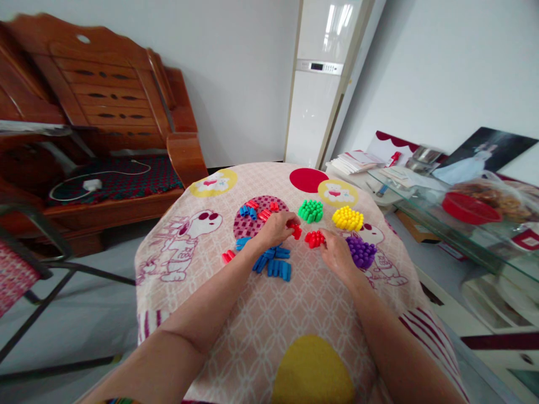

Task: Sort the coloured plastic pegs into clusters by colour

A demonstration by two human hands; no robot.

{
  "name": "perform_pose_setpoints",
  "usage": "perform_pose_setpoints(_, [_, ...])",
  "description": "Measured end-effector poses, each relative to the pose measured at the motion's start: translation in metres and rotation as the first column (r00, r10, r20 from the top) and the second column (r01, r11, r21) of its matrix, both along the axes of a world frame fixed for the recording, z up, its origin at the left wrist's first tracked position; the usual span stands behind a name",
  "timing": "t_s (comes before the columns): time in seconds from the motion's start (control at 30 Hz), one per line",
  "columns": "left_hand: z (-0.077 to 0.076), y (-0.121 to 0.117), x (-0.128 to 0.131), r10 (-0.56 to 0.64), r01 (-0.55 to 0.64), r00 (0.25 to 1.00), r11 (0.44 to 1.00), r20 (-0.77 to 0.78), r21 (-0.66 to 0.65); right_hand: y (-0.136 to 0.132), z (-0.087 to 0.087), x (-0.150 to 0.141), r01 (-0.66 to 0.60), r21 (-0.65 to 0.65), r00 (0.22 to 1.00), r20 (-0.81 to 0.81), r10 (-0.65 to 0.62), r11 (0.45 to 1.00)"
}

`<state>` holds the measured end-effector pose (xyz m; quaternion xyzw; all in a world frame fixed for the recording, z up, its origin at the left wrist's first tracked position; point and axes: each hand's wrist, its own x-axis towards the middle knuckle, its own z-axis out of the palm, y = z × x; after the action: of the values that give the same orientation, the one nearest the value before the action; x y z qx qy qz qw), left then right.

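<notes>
My left hand [278, 229] is closed, its fingers gripping a small red plastic piece [296, 230]. Just right of it, a cluster of red plastic pieces [313, 239] stands on the cloth, and the fingers of my right hand [336, 252] close on its right edge. Loose blue pieces [279, 269] lie scattered beneath and in front of my left wrist. More red pieces [265, 215] lie beyond that hand, partly hidden by it. Upright clusters of green pieces [310, 211], yellow pieces [347, 218] and purple pieces [360, 252] stand around my right hand.
A patterned cloth covers the round table [252, 342]. A wooden bench [109, 112] stands at the back left, and a metal-framed chair [21, 269] is at the left. On the right, a glass shelf [429, 207] carries a red basket [470, 207] and papers.
</notes>
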<state>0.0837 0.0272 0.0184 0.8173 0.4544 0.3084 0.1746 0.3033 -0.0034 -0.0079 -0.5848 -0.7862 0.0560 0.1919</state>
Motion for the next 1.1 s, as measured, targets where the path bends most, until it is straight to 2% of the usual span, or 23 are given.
perform_pose_setpoints(0.1, [-0.004,-0.003,0.012,-0.099,0.102,0.992,0.994,0.08,-0.029,0.001,-0.001,0.001,0.001,-0.002,1.0,0.01,-0.001,1.0])
perform_pose_setpoints(0.2, [-0.01,-0.006,0.022,-0.141,0.144,0.986,0.989,0.089,-0.031,0.0,0.0,0.001,0.003,0.003,1.0,0.021,-0.003,1.0])
perform_pose_setpoints(0.43, [-0.023,-0.004,0.034,-0.108,0.106,0.994,0.994,0.035,0.034,-0.001,0.001,0.0,0.004,0.012,0.999,0.048,-0.005,1.0])
perform_pose_setpoints(0.53, [-0.018,-0.003,0.031,-0.086,0.085,0.996,0.995,0.024,0.044,-0.002,0.001,0.0,0.01,0.016,0.999,0.053,-0.01,1.0])
perform_pose_setpoints(0.6, [-0.006,-0.003,0.02,-0.055,0.054,0.998,0.998,0.028,0.039,-0.002,0.002,0.0,0.01,0.014,0.999,0.052,-0.011,1.0])
perform_pose_setpoints(0.7, [0.022,-0.005,-0.01,0.025,-0.025,1.0,0.999,-0.006,0.025,-0.001,0.002,0.0,0.004,0.004,0.999,0.053,-0.004,1.0])
perform_pose_setpoints(0.77, [0.041,-0.01,-0.036,0.08,-0.081,0.992,0.997,-0.102,-0.008,-0.001,0.003,0.001,0.003,0.0,0.999,0.053,-0.003,1.0])
perform_pose_setpoints(0.83, [0.052,-0.02,-0.062,0.147,-0.165,0.946,0.986,-0.288,-0.039,-0.001,0.003,0.001,0.003,-0.001,0.999,0.052,-0.003,1.0])
perform_pose_setpoints(0.9, [0.054,-0.034,-0.085,0.205,-0.267,0.842,0.962,-0.499,-0.056,-0.001,0.004,0.001,-0.002,-0.005,0.999,0.05,0.002,1.0])
perform_pose_setpoints(0.97, [0.047,-0.051,-0.103,0.149,-0.298,0.776,0.943,-0.612,-0.149,-0.001,0.004,0.001,-0.007,-0.011,0.999,0.047,0.008,1.0])
perform_pose_setpoints(1.03, [0.036,-0.068,-0.116,0.135,-0.362,0.751,0.903,-0.646,-0.232,0.0,0.003,0.001,-0.005,-0.014,0.999,0.043,0.006,1.0])
perform_pose_setpoints(1.1, [0.026,-0.08,-0.125,0.14,-0.383,0.765,0.884,-0.628,-0.269,0.0,0.003,0.001,0.001,-0.018,0.999,0.041,0.0,1.0])
